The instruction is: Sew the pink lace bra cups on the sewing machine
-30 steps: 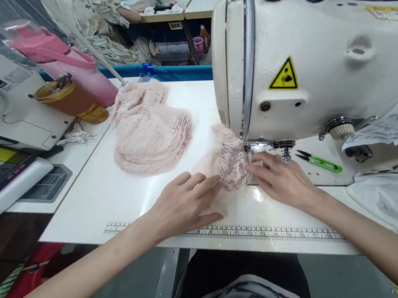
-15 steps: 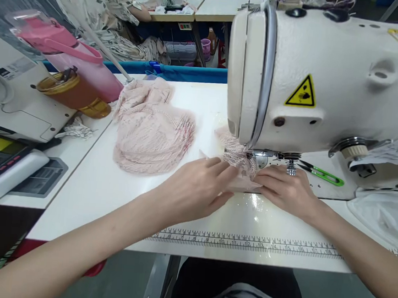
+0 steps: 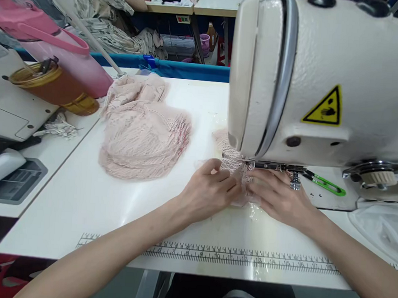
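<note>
A piece of pink lace fabric lies under the needle end of the white sewing machine. My left hand has curled fingers closed on the fabric's near edge, left of the needle area. My right hand is on the same piece from the right, fingers together and gripping its edge, partly behind the machine's metal fittings. Both hands' fingertips nearly meet. The needle itself is hidden. A larger heap of pink lace fabric rests on the table to the left of my hands.
Green-handled thread snips lie right of my right hand. A printed ruler runs along the table's front edge. At left stand a pink bottle and a brown cup. White cloth lies far right. Another person's arm shows behind.
My view has shifted closer, so the machine looks larger. My left hand has moved nearer my right, and its fingers are more curled. The lace at the machine is more bunched between them.
</note>
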Demonstrator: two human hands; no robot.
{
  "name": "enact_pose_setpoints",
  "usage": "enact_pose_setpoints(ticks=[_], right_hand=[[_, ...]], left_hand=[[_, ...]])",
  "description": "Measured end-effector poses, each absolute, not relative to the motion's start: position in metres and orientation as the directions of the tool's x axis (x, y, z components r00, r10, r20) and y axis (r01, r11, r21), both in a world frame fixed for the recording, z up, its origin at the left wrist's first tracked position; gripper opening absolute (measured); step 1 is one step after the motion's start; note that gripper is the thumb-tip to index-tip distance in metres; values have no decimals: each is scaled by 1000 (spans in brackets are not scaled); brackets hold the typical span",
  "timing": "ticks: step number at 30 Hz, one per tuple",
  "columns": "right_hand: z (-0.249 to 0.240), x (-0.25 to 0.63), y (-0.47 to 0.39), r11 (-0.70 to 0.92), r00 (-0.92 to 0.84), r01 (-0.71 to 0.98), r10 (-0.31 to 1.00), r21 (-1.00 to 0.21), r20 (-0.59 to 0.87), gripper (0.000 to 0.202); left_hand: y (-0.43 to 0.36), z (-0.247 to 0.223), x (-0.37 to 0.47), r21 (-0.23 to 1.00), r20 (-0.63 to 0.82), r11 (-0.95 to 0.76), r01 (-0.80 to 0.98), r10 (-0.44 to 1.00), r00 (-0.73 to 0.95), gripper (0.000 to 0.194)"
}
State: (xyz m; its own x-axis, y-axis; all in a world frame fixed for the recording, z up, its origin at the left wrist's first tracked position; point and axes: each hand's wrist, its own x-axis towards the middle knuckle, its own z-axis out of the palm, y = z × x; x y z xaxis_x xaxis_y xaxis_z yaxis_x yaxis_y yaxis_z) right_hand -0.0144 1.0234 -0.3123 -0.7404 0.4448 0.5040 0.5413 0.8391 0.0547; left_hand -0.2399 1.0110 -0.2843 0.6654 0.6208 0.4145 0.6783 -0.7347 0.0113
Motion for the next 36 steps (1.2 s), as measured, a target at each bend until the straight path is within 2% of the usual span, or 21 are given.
enact_pose_setpoints(ticks=[3, 6, 8, 11, 14, 18, 28, 36], right_hand=[[-314, -15, 1024, 867, -775, 490, 385, 91, 502, 21], [-314, -17, 1026, 887, -760, 459, 370, 40, 535, 21], [-313, -19, 1027, 904, -753, 426, 347, 13, 559, 20], [-311, -21, 1027, 916, -734, 402, 332, -16, 592, 19], [-310, -22, 1026, 911, -733, 413, 330, 4, 594, 20], [-311, -20, 1022, 892, -767, 448, 351, 58, 537, 24], [-307, -24, 1014, 844, -813, 528, 470, 95, 342, 23], [-314, -28, 1012, 841, -776, 530, 430, 106, 461, 22]], left_hand=[[1012, -285, -242, -57, 477, -740, 671, 570, 669, 32], [1012, -289, -242, -148, 516, -744, 651, 504, 693, 25], [1012, -293, -240, -116, 483, -753, 648, 528, 699, 22], [1012, -304, -239, -28, 369, -759, 651, 597, 712, 31], [1012, -312, -238, -24, 295, -769, 638, 605, 740, 38], [1013, -315, -240, -42, 291, -776, 630, 593, 751, 39], [1019, -315, -248, 1, 282, -789, 615, 590, 756, 41], [1024, -313, -254, 65, 272, -806, 588, 581, 767, 47]])
